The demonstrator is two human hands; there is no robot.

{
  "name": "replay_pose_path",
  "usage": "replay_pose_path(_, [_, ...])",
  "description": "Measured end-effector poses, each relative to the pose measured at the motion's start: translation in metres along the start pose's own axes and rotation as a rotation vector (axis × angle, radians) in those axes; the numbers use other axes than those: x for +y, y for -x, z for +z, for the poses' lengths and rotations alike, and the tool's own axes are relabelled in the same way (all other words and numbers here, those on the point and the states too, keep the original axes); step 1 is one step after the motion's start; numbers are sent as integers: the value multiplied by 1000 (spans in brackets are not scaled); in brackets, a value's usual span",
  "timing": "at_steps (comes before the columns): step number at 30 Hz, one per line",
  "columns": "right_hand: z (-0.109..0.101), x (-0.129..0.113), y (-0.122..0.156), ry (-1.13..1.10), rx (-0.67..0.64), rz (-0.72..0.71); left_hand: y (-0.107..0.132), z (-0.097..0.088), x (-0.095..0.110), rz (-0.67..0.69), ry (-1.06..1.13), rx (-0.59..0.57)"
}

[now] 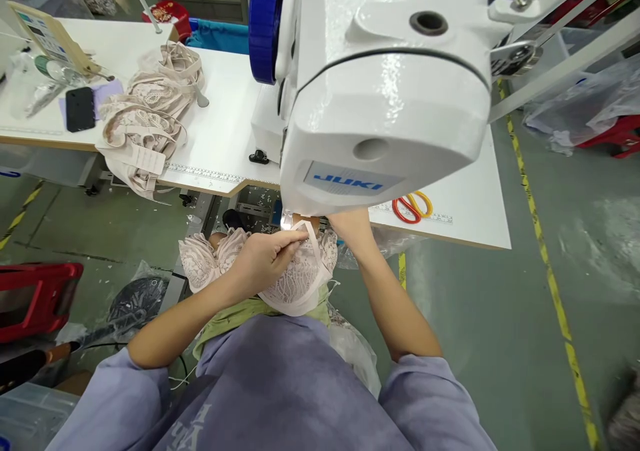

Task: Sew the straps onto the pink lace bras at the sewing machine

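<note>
A pale pink lace bra lies over my lap, just under the head of a white JUKI sewing machine. My left hand rests on the lace with its fingers pinched on a pink strap that runs up to the machine's underside. My right hand reaches under the machine head; only the wrist and back of the hand show, the fingers are hidden. The needle area is covered by the machine.
A pile of finished pink lace bras lies on the white table at the left, beside a black phone. Red and yellow scissors sit near the table's front edge. A red crate stands on the floor.
</note>
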State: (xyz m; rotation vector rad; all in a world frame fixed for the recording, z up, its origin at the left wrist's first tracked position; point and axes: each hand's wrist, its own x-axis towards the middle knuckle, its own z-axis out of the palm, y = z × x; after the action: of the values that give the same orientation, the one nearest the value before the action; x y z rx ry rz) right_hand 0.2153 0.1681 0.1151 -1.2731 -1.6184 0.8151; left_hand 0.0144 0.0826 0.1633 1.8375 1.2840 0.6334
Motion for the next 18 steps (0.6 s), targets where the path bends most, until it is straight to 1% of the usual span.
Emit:
replay_pose_path(6, [-2,2,-3,1,-53,-62,-4,-2,3,-31,-56,-29])
replay_pose_path(10, [-4,-2,-5,-31,-95,-69,-8,-3,5,-21,-61,-23])
replay_pose_path(12, [-5,-4,-6,-46,-115,-59,-10,-3,7,-22,-49,-17])
replay_pose_path(15, [-7,-6,-6,-37,-159,-3,-14,-4,10,-55,-14,-20])
replay_pose_path(18, [-8,-6,-7,-29,-166,24,-17,-5,12,-80,17,-10])
